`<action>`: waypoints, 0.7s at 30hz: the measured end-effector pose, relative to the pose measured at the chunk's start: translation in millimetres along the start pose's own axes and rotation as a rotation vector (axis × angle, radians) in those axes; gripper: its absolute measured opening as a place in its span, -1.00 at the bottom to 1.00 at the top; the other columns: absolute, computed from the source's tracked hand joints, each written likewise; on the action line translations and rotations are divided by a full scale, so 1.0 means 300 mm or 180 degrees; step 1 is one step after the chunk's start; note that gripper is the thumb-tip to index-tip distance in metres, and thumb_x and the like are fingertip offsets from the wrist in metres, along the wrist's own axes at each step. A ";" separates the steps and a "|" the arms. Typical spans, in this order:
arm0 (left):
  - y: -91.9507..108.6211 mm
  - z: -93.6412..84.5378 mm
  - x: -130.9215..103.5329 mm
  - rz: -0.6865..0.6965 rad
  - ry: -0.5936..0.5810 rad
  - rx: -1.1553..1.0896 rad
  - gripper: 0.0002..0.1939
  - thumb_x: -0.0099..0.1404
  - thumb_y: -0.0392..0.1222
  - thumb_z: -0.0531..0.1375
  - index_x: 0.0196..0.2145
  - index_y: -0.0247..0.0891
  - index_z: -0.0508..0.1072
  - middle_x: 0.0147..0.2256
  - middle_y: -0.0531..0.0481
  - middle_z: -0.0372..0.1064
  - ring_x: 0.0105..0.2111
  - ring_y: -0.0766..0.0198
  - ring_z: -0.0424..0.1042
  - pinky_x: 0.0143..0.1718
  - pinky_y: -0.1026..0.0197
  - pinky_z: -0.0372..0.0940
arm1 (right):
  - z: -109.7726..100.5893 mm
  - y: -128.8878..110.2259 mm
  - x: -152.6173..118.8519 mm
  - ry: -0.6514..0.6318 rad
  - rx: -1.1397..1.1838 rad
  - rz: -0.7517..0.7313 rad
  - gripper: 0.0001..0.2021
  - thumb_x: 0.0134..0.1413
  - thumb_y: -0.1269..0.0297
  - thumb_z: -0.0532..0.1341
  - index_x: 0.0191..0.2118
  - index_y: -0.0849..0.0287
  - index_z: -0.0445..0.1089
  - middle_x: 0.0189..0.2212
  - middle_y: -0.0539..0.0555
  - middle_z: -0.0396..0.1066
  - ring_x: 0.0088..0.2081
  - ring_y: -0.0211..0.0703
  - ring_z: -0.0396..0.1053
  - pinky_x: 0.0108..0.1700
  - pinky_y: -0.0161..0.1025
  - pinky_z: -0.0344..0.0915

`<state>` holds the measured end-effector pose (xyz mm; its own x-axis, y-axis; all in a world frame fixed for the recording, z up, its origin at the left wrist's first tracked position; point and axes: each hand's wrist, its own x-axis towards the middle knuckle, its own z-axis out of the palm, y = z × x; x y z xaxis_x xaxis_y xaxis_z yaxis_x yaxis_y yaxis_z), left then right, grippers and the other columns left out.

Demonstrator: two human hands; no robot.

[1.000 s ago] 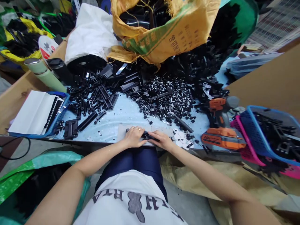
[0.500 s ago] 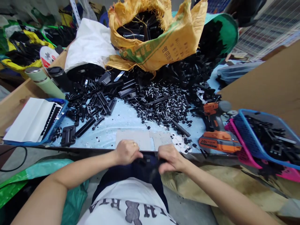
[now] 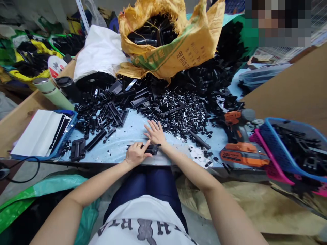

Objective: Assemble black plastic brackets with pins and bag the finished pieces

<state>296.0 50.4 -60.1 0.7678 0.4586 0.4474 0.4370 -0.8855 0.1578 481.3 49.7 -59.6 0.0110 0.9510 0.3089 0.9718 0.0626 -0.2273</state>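
My left hand (image 3: pixel 135 153) rests at the front of the bench, closed around a long black plastic part (image 3: pixel 153 149) that lies flat near the edge. Its index finger stretches along the part, and the palm hides the left end. Just beyond, my right hand (image 3: pixel 156 134) is open with fingers spread and holds nothing. The fingers point toward a heap of small black-headed screws (image 3: pixel 186 112). To the left of that heap is a pile of black plastic pieces (image 3: pixel 109 112).
An orange cordless drill (image 3: pixel 242 146) stands at right, beside a blue basket (image 3: pixel 301 119) of black parts. At the back slumps a yellow woven sack (image 3: pixel 176 64). Far left are a blue tray (image 3: pixel 73 122) and a pale green bottle (image 3: pixel 52 93). Someone's blurred-out figure (image 3: pixel 278 23) appears top right.
Both hands have come up from over the lap, where they held something dark and blurred. The left now has the black part on the bench; the right has opened and moved forward and left.
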 end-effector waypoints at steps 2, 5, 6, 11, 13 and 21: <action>-0.053 0.037 0.032 -0.0146 -0.0558 0.0282 -0.30 0.24 0.30 -0.14 0.13 -0.19 0.29 -0.28 -0.21 0.40 -0.30 0.12 0.38 -0.31 0.16 0.26 | -0.003 0.143 0.040 -0.0213 -0.0606 -0.0132 -0.59 0.26 0.17 -0.04 0.17 0.13 0.17 0.23 0.17 0.06 0.27 0.04 -0.12 0.23 0.23 -0.33; -0.086 0.070 0.085 -0.0339 -0.0886 0.0421 -0.34 0.24 0.25 -0.04 0.14 -0.21 0.26 -0.23 -0.26 0.38 -0.23 0.04 0.35 -0.30 0.13 0.26 | -0.020 0.284 0.042 -0.0305 -0.0990 -0.0382 -0.58 0.28 0.24 -0.07 0.22 0.05 0.08 0.23 0.12 0.06 0.28 -0.02 -0.12 0.23 0.23 -0.37; -0.089 0.080 0.110 -0.0399 -0.0915 0.0408 -0.35 0.25 0.24 -0.03 0.15 -0.21 0.25 -0.21 -0.27 0.37 -0.20 0.02 0.34 -0.28 0.12 0.26 | -0.027 0.307 0.037 -0.0321 -0.1041 -0.0468 -0.59 0.29 0.24 -0.08 0.22 0.04 0.08 0.23 0.11 0.07 0.27 -0.03 -0.11 0.23 0.23 -0.36; -0.103 0.148 0.289 -0.0593 -0.0972 0.0204 -0.36 0.24 0.23 0.01 0.14 -0.21 0.25 -0.17 -0.26 0.36 -0.14 0.01 0.31 -0.22 0.10 0.24 | -0.097 0.300 0.090 -0.0041 -0.0933 -0.0571 -0.61 0.27 0.22 -0.05 0.15 0.14 0.21 0.17 0.15 0.16 0.19 -0.02 0.04 0.21 0.07 -0.16; -0.114 0.175 0.358 -0.0537 -0.0982 0.0160 -0.36 0.24 0.23 0.01 0.13 -0.24 0.26 -0.16 -0.26 0.37 -0.13 0.01 0.30 -0.21 0.09 0.23 | -0.133 0.275 0.185 0.0152 -0.0875 -0.0492 -0.62 0.27 0.24 -0.07 0.12 0.18 0.24 0.12 0.17 0.22 0.13 -0.02 0.10 0.16 -0.01 -0.05; -0.107 0.129 0.343 -0.0307 -0.0232 0.0173 -0.33 0.27 0.15 0.04 0.18 -0.37 0.14 0.00 -0.30 0.27 0.07 -0.02 0.18 0.10 -0.09 0.03 | -0.100 0.219 0.652 -0.0283 -0.1125 -0.0267 -0.63 0.19 0.41 -0.05 0.09 0.31 0.23 0.03 0.28 0.26 0.01 0.05 0.14 -0.07 -0.11 0.14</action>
<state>379.1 128.9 -53.1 0.7522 0.5474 0.3669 0.5336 -0.8326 0.1482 554.4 230.9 13.5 -0.0774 0.9706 0.2281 0.9900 0.0477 0.1331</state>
